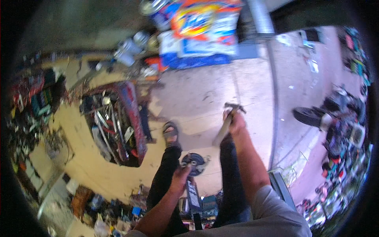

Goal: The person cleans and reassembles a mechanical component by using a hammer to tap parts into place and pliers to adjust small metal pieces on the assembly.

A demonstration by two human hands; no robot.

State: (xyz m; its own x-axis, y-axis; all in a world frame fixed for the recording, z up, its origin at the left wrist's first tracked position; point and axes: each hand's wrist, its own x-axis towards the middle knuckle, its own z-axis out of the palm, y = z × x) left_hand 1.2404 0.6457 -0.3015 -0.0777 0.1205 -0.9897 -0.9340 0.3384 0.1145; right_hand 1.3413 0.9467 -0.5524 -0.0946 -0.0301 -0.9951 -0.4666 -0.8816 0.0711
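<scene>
At near centre, a dark disc [199, 158] is gripped by the left hand [181, 177]; farther right, a hammer [222, 131], by the right hand [237, 121]. Both are judged rigid, heavy, best grasped by rim and handle.

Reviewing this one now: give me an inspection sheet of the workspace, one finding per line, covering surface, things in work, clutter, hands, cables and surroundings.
surface: floor, tan to pale, with dark marks
things in work: dark disc; hammer-like tool, blurred
clutter: red bin with long metal pieces; mixed heap at right
hands: right hand grips the hammer-like tool; left hand at the dark disc's near edge, grip unclear
cables: cannot tell amid the blur
surroundings: orange-and-blue bag ahead; wheel at right
</scene>
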